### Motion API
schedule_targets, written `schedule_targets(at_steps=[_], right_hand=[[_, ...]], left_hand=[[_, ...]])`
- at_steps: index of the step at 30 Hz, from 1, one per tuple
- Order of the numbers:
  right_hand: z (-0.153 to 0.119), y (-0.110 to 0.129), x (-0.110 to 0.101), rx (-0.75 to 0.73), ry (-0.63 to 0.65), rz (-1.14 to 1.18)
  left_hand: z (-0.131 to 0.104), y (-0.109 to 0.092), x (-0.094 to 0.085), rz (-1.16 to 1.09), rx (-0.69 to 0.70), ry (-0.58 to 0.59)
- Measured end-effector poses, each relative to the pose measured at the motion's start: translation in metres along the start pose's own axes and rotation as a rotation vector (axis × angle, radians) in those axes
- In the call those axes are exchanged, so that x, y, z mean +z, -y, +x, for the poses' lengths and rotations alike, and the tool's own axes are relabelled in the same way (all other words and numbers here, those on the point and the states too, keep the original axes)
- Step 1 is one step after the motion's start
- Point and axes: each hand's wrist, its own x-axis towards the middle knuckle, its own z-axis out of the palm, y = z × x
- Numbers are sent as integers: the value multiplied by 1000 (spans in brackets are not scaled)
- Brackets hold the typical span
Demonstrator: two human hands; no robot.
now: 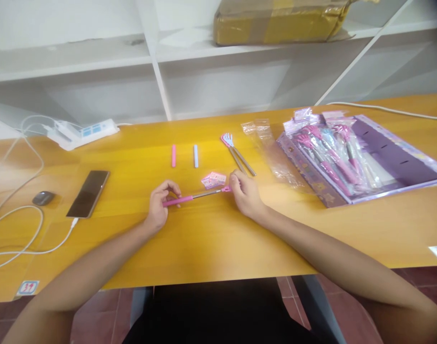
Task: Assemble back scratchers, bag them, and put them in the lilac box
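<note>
Between my hands a pink back scratcher (206, 193) with a metal rod lies nearly level above the table. My left hand (162, 203) is closed around its pink handle. My right hand (245, 193) pinches the claw end, most of which is hidden by the fingers. Just beyond the rod lie small pink printed cards (213, 179). Farther back, a pink handle sleeve (174, 156) and a blue handle sleeve (196, 156) lie apart. Two back scratchers (239, 155) with bare metal rods, one claw pink and one blue, rest crossed near my right hand.
Clear plastic bags (271, 150) lie beside an open purple box (338, 203) holding several wrapped back scratchers (333, 153). At left are a phone (88, 194) on a cable, a dark small device (43, 198) and a white power strip (87, 134). A taped carton (279, 21) sits on the shelf.
</note>
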Motion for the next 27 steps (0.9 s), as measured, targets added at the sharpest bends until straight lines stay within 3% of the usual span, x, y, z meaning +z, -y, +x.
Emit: schedule_targets(at_steps=[5,13,27], right_hand=[[-4,3,6,-4,31,-41],[-16,16,18,91,94,141],[-19,9,24,126,95,149]], left_hand=[[-1,2,-1,-4,10,19],[-3,-2,1,8,-8,-17],[-5,-3,3,18,-24,14]])
